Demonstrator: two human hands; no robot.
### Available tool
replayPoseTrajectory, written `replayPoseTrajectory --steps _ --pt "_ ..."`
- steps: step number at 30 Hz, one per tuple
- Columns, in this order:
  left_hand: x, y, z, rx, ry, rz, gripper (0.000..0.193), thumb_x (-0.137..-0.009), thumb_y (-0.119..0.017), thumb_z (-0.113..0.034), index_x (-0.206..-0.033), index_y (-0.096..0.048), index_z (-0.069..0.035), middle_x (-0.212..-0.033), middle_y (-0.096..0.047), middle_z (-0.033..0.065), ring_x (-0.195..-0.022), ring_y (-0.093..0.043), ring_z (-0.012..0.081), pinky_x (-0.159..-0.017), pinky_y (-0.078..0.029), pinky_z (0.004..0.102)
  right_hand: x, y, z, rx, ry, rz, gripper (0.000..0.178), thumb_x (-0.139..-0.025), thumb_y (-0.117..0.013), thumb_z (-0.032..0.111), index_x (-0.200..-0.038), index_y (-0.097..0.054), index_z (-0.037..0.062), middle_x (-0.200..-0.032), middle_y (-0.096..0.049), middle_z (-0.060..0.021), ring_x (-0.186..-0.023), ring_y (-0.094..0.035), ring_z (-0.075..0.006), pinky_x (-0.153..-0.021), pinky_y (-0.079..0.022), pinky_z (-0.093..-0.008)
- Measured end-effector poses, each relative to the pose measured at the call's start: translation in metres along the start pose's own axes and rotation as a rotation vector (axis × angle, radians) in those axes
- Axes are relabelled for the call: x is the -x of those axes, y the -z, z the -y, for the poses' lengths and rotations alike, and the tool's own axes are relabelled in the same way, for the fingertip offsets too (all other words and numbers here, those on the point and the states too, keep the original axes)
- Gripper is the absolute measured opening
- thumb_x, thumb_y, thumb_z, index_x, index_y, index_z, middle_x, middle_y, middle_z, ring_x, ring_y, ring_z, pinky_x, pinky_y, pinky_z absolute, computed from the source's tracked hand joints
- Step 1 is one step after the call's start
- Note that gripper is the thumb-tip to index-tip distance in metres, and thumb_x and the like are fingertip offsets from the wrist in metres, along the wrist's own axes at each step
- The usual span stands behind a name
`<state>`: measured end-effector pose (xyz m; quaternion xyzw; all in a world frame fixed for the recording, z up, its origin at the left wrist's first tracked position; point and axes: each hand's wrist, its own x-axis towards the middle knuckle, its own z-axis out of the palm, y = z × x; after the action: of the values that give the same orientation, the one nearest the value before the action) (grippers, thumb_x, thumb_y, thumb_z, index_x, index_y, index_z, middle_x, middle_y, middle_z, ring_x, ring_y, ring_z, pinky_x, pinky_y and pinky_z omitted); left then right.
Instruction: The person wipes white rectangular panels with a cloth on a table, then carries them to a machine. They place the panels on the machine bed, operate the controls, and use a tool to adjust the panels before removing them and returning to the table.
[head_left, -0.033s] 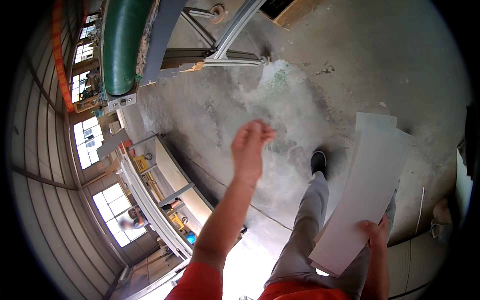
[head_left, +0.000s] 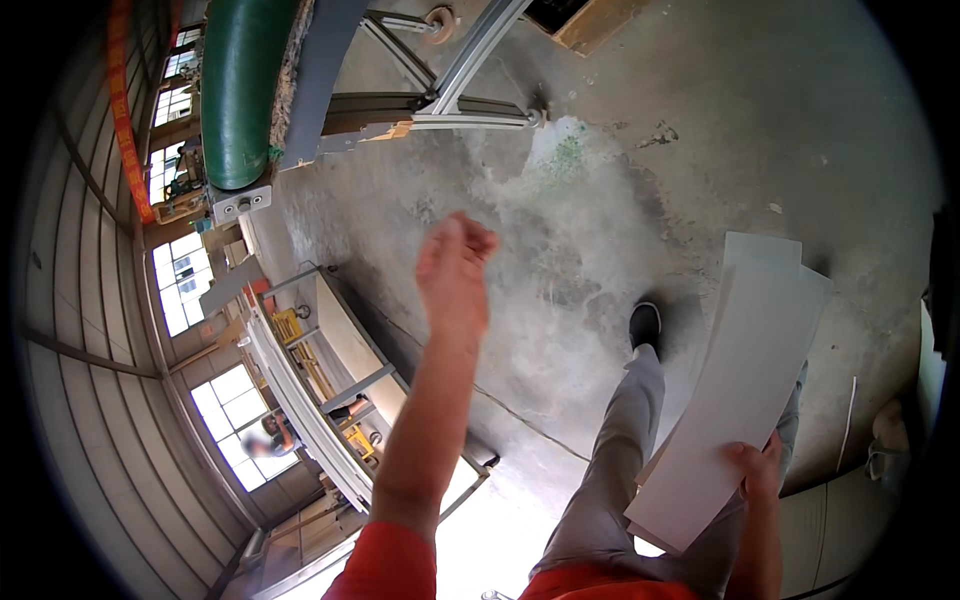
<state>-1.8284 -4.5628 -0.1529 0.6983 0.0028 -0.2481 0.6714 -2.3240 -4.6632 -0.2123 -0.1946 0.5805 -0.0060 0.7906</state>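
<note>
My left hand is stretched out in front of me over the concrete floor, its fingers curled in and nothing visible in them. It touches nothing. My right hand grips a small stack of long, pale grey-white flat panels, thumb on top and the other fingers mostly hidden at the edge. The panels slant in front of my right leg and are slightly fanned. A brownish edge shows along the left side of the stack.
A green roller conveyor on a metal frame stands at the upper left. Below it is a long rack with a pale board. Another person is beyond the rack. A wooden-edged box lies at the top.
My left hand has moved left and slightly farther out. My right hand keeps its hold on the panels, which sit slightly farther right in the picture.
</note>
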Motion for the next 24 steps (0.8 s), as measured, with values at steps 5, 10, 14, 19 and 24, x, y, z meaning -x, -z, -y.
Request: replayPoseTrajectory --steps 5,10,14,19,24 --pt "-0.118 0.053 -0.128 0.139 -0.307 -0.240 0.026 -0.103 -0.066 -0.029 -0.112 -0.064 -0.005 -0.092 -0.062 0.0039 -0.089 -0.059 0.0175 -0.086 -0.052 0.0362 -0.050 0.021 -0.059 0.030 -0.020 -0.048 0.059 -0.073 -0.074 0.010 -0.128 -0.056 -0.0027 -0.109 -0.068 -0.0107 -0.091 -0.070 -0.0219 -0.081 -0.059 -0.0348" --pt "-0.143 0.052 -0.148 0.288 -0.334 -0.113 0.020 -0.103 -0.066 -0.024 -0.099 -0.060 -0.006 -0.092 -0.061 0.0034 -0.089 -0.059 0.0181 -0.086 -0.051 0.0374 -0.075 0.018 -0.088 0.055 -0.005 -0.076 0.055 -0.075 -0.070 0.013 -0.127 -0.059 0.0000 -0.107 -0.068 -0.0079 -0.092 -0.068 -0.0196 -0.080 -0.056 -0.0338" --pt "-0.162 0.069 -0.155 0.370 -0.311 -0.099 0.014 -0.104 -0.062 -0.018 -0.098 -0.060 -0.006 -0.089 -0.061 0.0039 -0.084 -0.060 0.0191 -0.083 -0.051 0.0384 -0.086 0.014 -0.088 0.079 -0.043 -0.117 0.056 -0.073 -0.071 0.012 -0.127 -0.060 0.0001 -0.107 -0.068 -0.0079 -0.094 -0.068 -0.0203 -0.083 -0.055 -0.0337" --pt "-0.170 0.069 -0.143 0.219 -0.364 -0.197 0.012 -0.107 -0.056 -0.015 -0.099 -0.061 -0.007 -0.086 -0.061 0.0041 -0.082 -0.060 0.0195 -0.078 -0.050 0.0385 -0.091 0.013 -0.076 0.024 -0.067 -0.044 0.056 -0.073 -0.073 0.011 -0.127 -0.060 0.0002 -0.109 -0.068 -0.0078 -0.096 -0.067 -0.0199 -0.085 -0.054 -0.0330" --pt "-0.169 0.067 -0.138 0.168 -0.404 -0.182 0.014 -0.107 -0.056 -0.018 -0.101 -0.063 -0.007 -0.086 -0.061 0.0034 -0.081 -0.058 0.0190 -0.080 -0.049 0.0377 -0.094 0.010 -0.072 0.022 -0.062 -0.103 0.058 -0.073 -0.073 0.013 -0.128 -0.060 0.0004 -0.109 -0.068 -0.0063 -0.094 -0.066 -0.0191 -0.085 -0.053 -0.0321"
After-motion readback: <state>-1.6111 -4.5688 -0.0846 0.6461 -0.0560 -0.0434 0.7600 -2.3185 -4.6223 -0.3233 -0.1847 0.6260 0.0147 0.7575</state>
